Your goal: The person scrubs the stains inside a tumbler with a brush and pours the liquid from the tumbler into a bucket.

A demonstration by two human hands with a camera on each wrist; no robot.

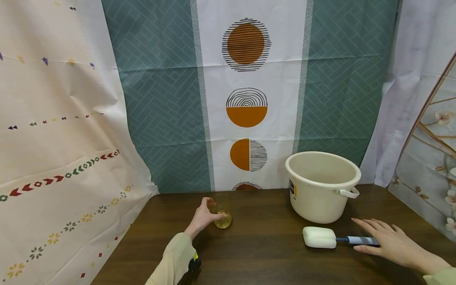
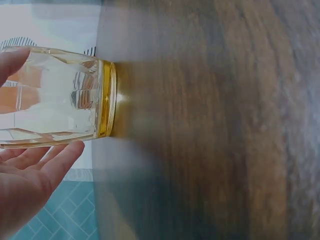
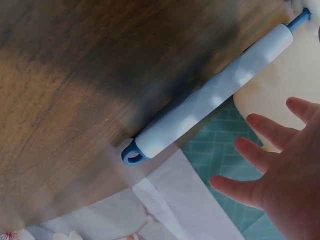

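Left hand [image 1: 204, 217] grasping an upright, yellow-based glass [image 1: 223, 225] between thumb and fingers, right hand [image 1: 396, 242] released, fingers spread, just beside the blue handle [image 1: 360, 240] of a white-headed brush [image 1: 327, 238]

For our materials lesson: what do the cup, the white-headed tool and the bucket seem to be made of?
Cup: glossy glass or hard plastic, transparent with bright edges.
White head: possibly matt foam, its corners softly rounded.
Handle: probably smooth plastic, pale blue with soft highlights.
Bucket: likely moulded plastic, low sheen, even cream colour.
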